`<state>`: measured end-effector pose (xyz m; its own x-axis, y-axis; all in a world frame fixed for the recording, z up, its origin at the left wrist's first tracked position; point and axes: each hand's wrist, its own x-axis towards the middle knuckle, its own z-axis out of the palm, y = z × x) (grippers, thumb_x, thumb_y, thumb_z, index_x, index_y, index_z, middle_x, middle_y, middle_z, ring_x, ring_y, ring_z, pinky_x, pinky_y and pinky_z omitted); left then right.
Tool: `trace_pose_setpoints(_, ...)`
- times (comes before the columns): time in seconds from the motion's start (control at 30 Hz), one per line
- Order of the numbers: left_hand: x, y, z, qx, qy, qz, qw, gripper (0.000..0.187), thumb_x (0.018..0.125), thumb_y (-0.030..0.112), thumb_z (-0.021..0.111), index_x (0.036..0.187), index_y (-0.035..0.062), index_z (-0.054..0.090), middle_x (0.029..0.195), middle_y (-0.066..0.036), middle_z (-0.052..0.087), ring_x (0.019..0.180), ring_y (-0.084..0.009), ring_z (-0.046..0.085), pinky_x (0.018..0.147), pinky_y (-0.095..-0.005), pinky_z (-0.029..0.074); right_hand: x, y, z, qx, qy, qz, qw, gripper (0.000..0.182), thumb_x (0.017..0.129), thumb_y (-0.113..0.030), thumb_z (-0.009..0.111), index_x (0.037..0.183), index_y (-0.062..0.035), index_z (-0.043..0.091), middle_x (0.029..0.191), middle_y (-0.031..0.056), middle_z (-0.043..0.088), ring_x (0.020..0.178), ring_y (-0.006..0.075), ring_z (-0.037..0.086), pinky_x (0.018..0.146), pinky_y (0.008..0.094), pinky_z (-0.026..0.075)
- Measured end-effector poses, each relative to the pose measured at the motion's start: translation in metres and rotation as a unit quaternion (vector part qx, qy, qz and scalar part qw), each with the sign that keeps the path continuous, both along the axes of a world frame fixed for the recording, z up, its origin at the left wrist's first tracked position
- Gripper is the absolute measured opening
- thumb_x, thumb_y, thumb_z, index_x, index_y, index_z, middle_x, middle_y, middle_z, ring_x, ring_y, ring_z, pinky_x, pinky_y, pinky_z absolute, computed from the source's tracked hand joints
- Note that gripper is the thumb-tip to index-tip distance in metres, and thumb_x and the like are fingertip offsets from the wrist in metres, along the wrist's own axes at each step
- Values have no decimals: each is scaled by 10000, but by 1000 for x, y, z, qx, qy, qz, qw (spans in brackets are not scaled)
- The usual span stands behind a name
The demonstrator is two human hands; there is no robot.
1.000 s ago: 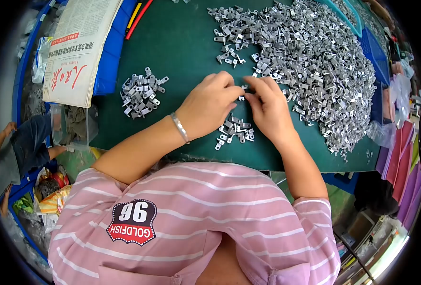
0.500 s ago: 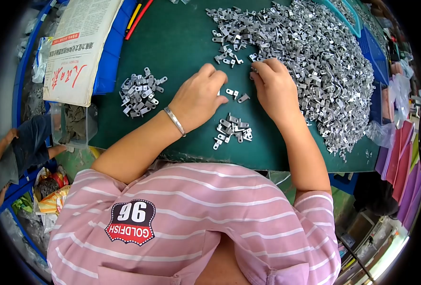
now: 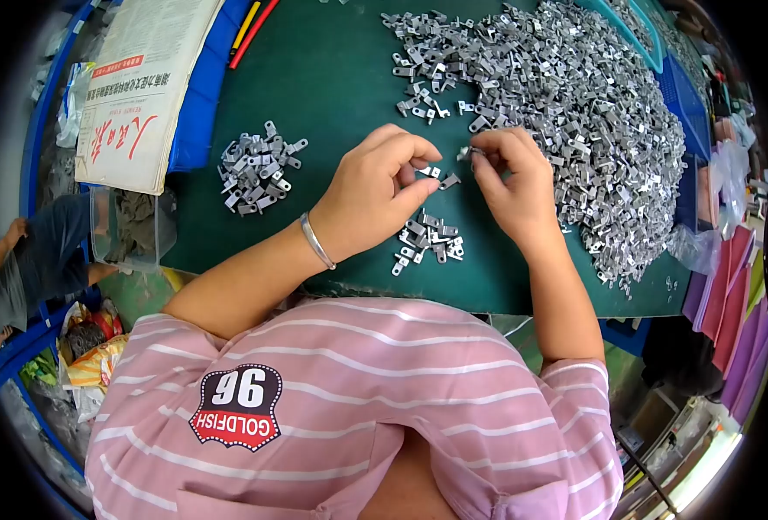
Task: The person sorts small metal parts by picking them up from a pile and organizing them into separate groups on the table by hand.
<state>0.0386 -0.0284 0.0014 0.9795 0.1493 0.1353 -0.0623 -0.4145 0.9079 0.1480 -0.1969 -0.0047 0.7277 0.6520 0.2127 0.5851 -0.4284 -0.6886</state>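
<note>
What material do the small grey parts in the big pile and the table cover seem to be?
Small parts in the big pile: most likely stamped metal, silver-grey, with bright glints and punched holes; the exact alloy cannot be told. Table cover: dark green and matte, with no shine, perhaps a rubber or felt-like mat; the look leaves that open.

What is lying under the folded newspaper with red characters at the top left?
The folded newspaper rests on a flat blue plastic piece, whose edge shows along its right side, next to the green mat. Whatever else lies beneath the paper is covered.
</note>
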Motion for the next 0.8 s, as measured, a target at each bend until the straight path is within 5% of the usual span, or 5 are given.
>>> trace_pose_setpoints(0.03, -1, -1, -1, 0, 0, 2, 1000, 238, 736, -12, 674, 961, 0, 597, 906, -43, 560, 711, -70, 543, 605, -198, 462, -2, -1, -1, 0, 0, 2, 1000, 198, 751, 58, 587, 922, -37, 615, 850, 71, 580, 721, 215, 607, 646, 297, 503)
trace_pose_setpoints(0.13, 1, -8, -7, -119, 54, -9, 991, 250, 774, -13, 651, 1009, -19, 567, 927, -68, 583, 773, -80, 579, 665, -205, 493, -8, -6, -1, 192, 384, -14, 903, 138, 815, 66, 574, 948, 32, 564, 948, 55, 589, 833, 118, 594, 741, 238, 502)
trace_pose_setpoints(0.3, 4, -14, -1, -321, 137, -31, 937, 227, 814, -39, 608, 1027, -48, 531, 907, -90, 592, 796, -117, 606, 693, -229, 524, -22, -8, -3, 285, 401, 41, 870, 267, 782, 118, 587, 1022, 19, 523, 955, 75, 581, 908, 138, 577, 820, 254, 477)
trace_pose_setpoints(0.63, -2, -16, 6, -375, 106, -34, 920, 209, 811, -54, 599, 1005, -46, 521, 881, -96, 597, 763, -135, 626, 667, -232, 532, -32, -13, 2, 343, 395, 78, 848, 315, 773, 150, 551, 1054, 21, 493, 1033, 98, 547, 958, 164, 559, 837, 279, 467)
trace_pose_setpoints(0.8, -6, -13, 6, -392, 147, -40, 907, 214, 811, -52, 596, 1023, -62, 568, 887, -91, 598, 758, -135, 628, 662, -229, 530, -38, -14, 2, 304, 342, 66, 887, 231, 780, 83, 597, 994, 16, 542, 987, 91, 579, 899, 163, 580, 771, 267, 481)
